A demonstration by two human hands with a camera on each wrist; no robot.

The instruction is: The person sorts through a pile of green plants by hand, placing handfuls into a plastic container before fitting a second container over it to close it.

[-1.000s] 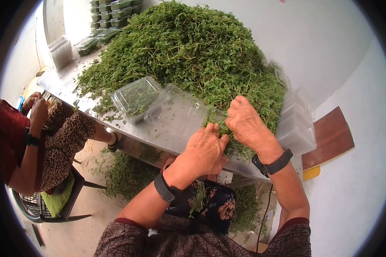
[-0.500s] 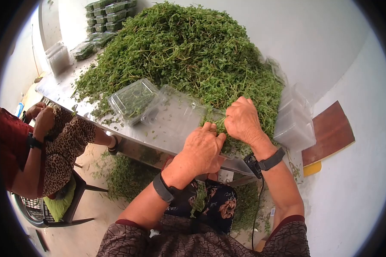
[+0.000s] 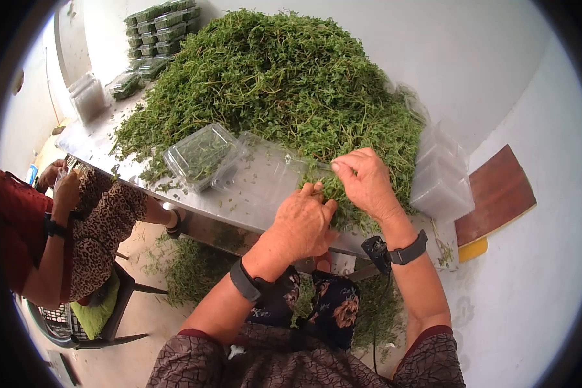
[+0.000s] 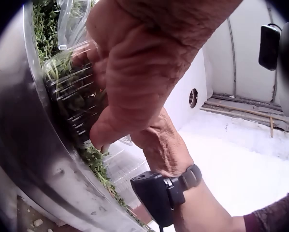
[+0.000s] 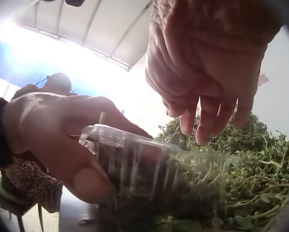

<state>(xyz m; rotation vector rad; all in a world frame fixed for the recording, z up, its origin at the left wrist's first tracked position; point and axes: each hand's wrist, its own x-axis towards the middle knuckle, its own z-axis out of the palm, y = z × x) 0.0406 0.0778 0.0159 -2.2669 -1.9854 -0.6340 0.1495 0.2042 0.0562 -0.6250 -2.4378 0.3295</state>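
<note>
The left hand (image 3: 302, 224) has its grip clamped on a clear plastic box (image 5: 154, 164) of green herbs at the near edge of the table (image 3: 252, 200), just in front of the big herb pile (image 3: 271, 77). The right hand (image 3: 366, 181) hovers over it, fingers (image 5: 202, 121) loosely bent, holding nothing I can make out. This looks like the filling step; the next move likely calls for gathering more sprigs and pressing them in. An open box (image 3: 200, 154) lies to the left. No readable writing or labels
</note>
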